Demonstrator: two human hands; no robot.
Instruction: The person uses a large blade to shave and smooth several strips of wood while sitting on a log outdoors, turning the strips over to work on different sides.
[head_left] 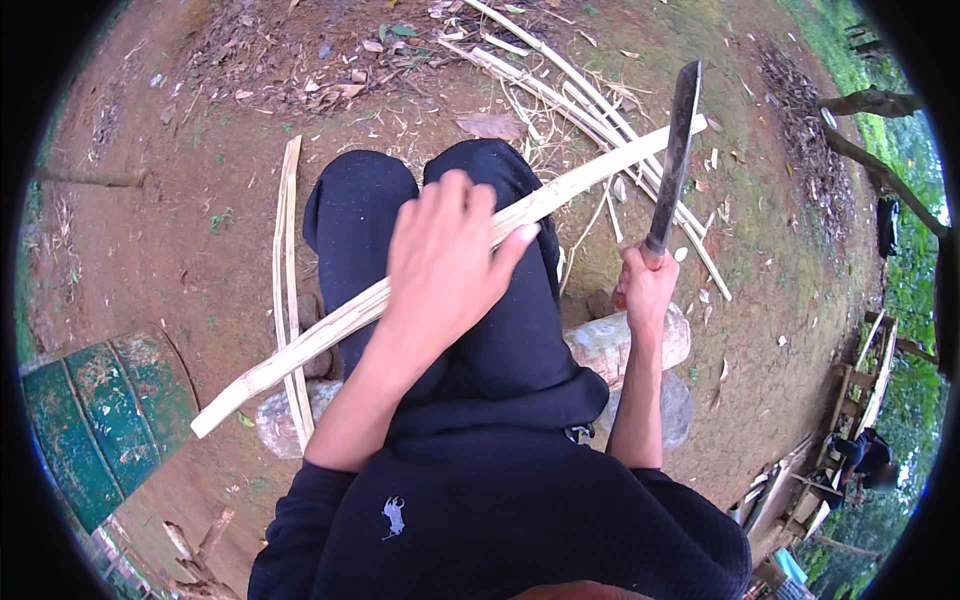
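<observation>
With the left hand [440,265] clamped on the bamboo strip [330,330] lying across the knees and the right hand [645,290] gripping the machete [675,150] upright, a slipping blade could cut those fingers.

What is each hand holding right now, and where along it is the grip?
The left hand grips the long split bamboo strip near its middle. The right hand holds the machete by its handle, blade pointing up.

The person wears a black knitted sweater [480,520] with a small pale animal emblem [394,516] on the chest, sleeves [295,520] pushed up to the elbows, and black trousers [400,210].
</observation>
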